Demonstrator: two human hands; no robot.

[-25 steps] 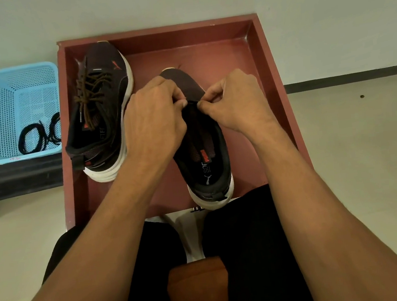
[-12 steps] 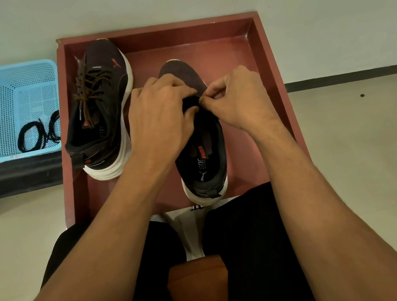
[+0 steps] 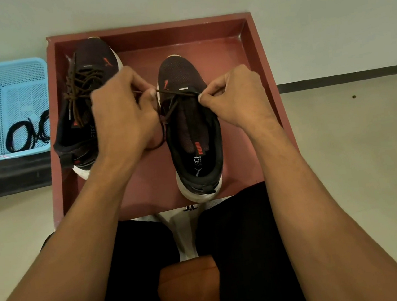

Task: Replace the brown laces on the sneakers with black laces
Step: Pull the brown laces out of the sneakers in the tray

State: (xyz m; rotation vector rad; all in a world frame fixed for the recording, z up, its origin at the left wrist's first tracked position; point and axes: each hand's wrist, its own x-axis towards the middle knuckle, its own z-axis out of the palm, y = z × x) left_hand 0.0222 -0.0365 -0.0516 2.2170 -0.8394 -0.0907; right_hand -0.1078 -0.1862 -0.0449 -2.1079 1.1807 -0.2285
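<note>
The right-side sneaker stands in the red tray, long axis near-far, toe far, with open tray floor toward the right wall. The left hand and right hand, held apart, each pinch its brown lace.

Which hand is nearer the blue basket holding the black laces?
Left. The left hand pinches the brown lace between the two sneakers, with only the laced sneaker separating it from the blue basket; the right hand pinches that lace at the other sneaker's far side.
</note>
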